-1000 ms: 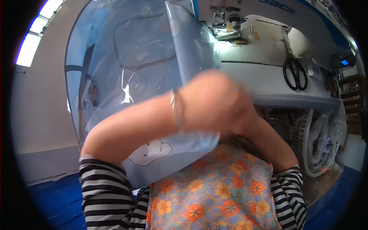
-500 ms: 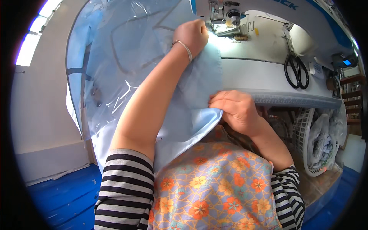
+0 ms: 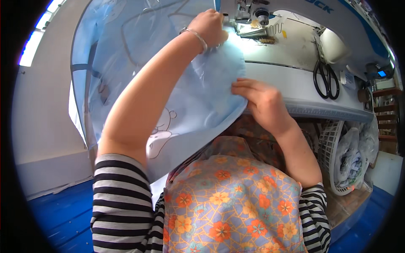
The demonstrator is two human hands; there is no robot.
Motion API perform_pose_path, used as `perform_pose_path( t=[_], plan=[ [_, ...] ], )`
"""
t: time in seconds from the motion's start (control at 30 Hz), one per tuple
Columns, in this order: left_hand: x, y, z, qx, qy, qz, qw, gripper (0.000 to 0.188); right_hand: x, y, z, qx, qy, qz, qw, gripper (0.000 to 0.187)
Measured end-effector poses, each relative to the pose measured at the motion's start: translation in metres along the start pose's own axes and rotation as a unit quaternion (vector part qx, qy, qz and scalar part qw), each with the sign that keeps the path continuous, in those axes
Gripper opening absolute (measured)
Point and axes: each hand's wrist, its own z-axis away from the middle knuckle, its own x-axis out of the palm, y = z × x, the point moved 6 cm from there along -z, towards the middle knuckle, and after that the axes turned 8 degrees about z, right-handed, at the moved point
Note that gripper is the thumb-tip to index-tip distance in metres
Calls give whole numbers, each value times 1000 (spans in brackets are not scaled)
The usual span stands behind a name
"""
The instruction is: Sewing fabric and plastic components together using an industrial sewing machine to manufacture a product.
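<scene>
A sheet of light blue fabric (image 3: 211,95) with a line-drawn cartoon print spreads across the left side of the sewing machine (image 3: 350,25) and hangs over the table's front edge. My left hand (image 3: 207,28), a bracelet at its wrist, is closed on the fabric just left of the needle area. Its fingertips are partly hidden. My right hand (image 3: 263,99) lies at the fabric's near right edge, fingers stretched out over the cloth; its thumb is hidden. The needle and presser foot area (image 3: 244,19) is brightly lit beside my left hand.
Black-handled scissors (image 3: 325,79) lie on the machine bed at the right. A ruler strip (image 3: 329,110) runs along the table's front edge. Below stands a white basket (image 3: 331,156) with plastic-wrapped things. Clear plastic sheeting (image 3: 105,55) covers the left side.
My right hand has moved away from me, its fingers straightening from a pinch. The folded fabric edge has turned flat, revealing the print. My left hand has shifted slightly left and farther away.
</scene>
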Motion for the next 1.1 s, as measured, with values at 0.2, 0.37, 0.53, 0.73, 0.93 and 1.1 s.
perform_pose_path(
  t=[0.2,0.37,0.53,0.73,0.93,1.1],
  plan=[
    [-18,38,55,211,29,-42,976,25,-3,27,-26,9,1,39,999,34],
    [-17,45,62,283,-37,-4,959,20,3,48,-43,-12,5,74,997,33],
    [-21,30,36,298,-26,-22,954,18,5,55,-64,-38,1,107,993,31],
    [-19,19,27,287,-125,48,949,21,15,-17,-57,-164,-126,199,958,15],
    [-10,48,38,295,-196,11,935,22,65,-110,-59,-248,-134,90,955,10],
    [-13,51,54,217,-246,-126,936,20,-3,-80,-2,-104,-37,-9,994,35]
  ],
)
